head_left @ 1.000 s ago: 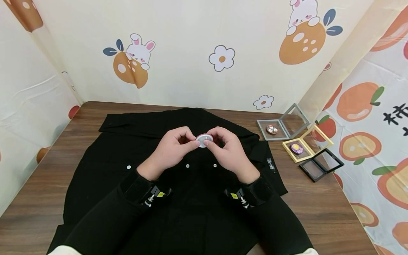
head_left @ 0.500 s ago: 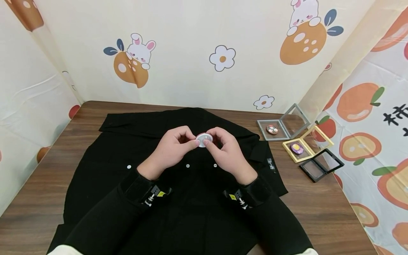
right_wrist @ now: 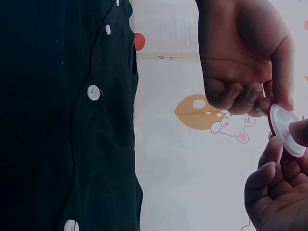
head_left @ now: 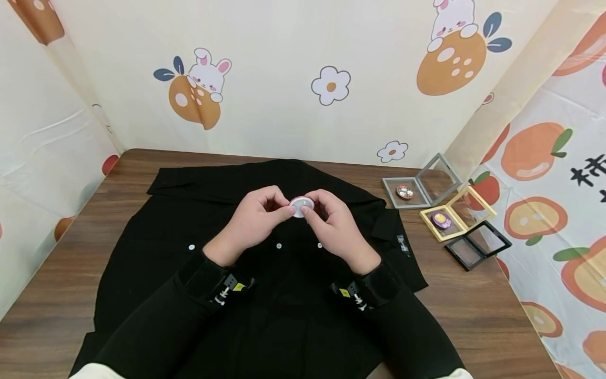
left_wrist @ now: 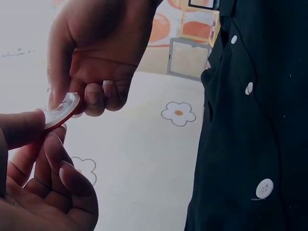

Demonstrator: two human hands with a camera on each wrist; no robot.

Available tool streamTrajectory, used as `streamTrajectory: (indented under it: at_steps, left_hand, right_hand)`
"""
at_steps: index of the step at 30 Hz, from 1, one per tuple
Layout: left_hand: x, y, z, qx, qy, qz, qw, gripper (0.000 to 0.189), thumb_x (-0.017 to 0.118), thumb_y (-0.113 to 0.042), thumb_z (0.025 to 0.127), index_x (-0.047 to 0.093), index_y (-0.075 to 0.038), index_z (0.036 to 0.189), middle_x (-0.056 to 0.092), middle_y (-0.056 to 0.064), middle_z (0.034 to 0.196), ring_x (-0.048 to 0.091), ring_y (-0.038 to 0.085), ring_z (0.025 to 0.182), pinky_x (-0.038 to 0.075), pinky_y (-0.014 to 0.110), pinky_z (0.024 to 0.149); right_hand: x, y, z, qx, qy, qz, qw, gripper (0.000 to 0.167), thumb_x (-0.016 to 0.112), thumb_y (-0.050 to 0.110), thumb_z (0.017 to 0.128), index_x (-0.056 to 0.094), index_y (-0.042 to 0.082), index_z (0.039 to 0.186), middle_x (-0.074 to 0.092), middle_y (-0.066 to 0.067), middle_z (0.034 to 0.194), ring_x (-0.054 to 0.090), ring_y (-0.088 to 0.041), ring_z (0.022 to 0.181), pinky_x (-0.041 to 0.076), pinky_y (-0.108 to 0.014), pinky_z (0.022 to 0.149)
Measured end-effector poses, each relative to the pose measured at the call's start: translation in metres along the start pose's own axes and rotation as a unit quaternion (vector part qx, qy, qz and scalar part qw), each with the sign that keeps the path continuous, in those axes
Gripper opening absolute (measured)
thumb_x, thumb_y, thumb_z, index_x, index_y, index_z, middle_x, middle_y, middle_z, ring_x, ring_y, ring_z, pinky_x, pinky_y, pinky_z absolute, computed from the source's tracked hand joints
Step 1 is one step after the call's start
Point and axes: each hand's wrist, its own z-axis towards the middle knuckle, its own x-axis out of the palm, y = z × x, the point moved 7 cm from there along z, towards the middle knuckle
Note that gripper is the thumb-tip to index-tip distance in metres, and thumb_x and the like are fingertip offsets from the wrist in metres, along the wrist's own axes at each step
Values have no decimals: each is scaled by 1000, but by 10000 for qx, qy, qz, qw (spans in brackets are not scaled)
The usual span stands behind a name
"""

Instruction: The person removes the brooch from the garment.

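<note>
In the head view, a round pin badge (head_left: 300, 201) is held over the black shirt (head_left: 147, 237), its pale back turned up and a red edge showing. My left hand (head_left: 253, 218) pinches its left side between thumb and fingers. On the opposite side, my right hand (head_left: 337, 226) pinches it too, the thumb lying on the back. The left wrist view shows the badge (left_wrist: 63, 113) tilted between both hands. From the right wrist, a thumb presses near the middle of the badge's back (right_wrist: 283, 126). The badge's front is hidden. White buttons (head_left: 279, 246) run across the shirt.
At the right stand three open cases: a grey case (head_left: 412, 207) with a small badge (head_left: 404, 192), a yellow case (head_left: 453, 236) with a purple badge (head_left: 441, 220), and a black case (head_left: 475, 263). The wooden table (head_left: 473, 321) meets patterned curtains behind and at both sides.
My right wrist has shifted slightly left and the badge has moved a touch left with the hands. Both hands keep their pinch on it.
</note>
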Motion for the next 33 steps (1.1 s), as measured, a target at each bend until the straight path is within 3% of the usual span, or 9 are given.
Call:
streamTrajectory:
  at_steps: [4, 10, 17, 21, 27, 33]
  left_hand:
    - [-1, -1, 0, -48, -18, 122, 9999, 8, 72, -8, 96, 70, -9, 89, 64, 5, 86, 56, 24, 74, 47, 32, 66]
    - [-3, -2, 1, -132, -99, 305, 9994, 3, 73, -12, 96, 70, -11, 95, 66, 4, 89, 59, 23, 77, 49, 33, 66]
    - [-6, -3, -1, -162, -157, 549, 9982, 5, 75, -13, 94, 71, -13, 91, 66, 3, 86, 59, 22, 74, 49, 33, 65]
    - [-6, -5, -3, -96, -126, 576, 9982, 6, 75, -13, 95, 71, -14, 90, 65, 2, 85, 58, 21, 73, 49, 35, 64]
    - [-4, -10, -4, 85, -39, 548, 9985, 8, 76, -11, 94, 73, -16, 89, 66, -1, 86, 59, 20, 75, 50, 44, 67]
    - [-1, -18, -3, 333, 1, 617, 9975, 10, 78, -7, 92, 74, -16, 87, 66, -2, 85, 59, 17, 76, 50, 41, 69]
  right_hand:
    - [1, 0, 0, 49, -1, 60, 10000, 11, 61, 4, 103, 67, 1, 112, 63, -9, 104, 58, -29, 82, 50, -37, 70]
    - [1, -1, -1, 67, -25, 67, 10000, 10, 62, 4, 103, 66, 1, 111, 62, -9, 103, 58, -21, 80, 50, -38, 70]
    - [6, -5, -1, 234, 218, 122, 9994, 11, 61, 9, 105, 65, 4, 114, 63, -6, 101, 59, -20, 80, 51, -37, 70]
    - [5, -5, -1, 372, 326, 114, 9987, 12, 62, 13, 105, 65, 7, 114, 64, -4, 99, 60, -21, 79, 52, -33, 70]
    - [-6, -4, -4, 572, 483, 370, 9965, 19, 56, 17, 108, 65, 3, 117, 66, -10, 101, 64, -32, 85, 55, -35, 77]
    - [-16, -3, -1, 607, 1081, 515, 9909, 31, 43, 19, 112, 67, -1, 117, 65, -13, 87, 60, -27, 81, 50, -33, 74]
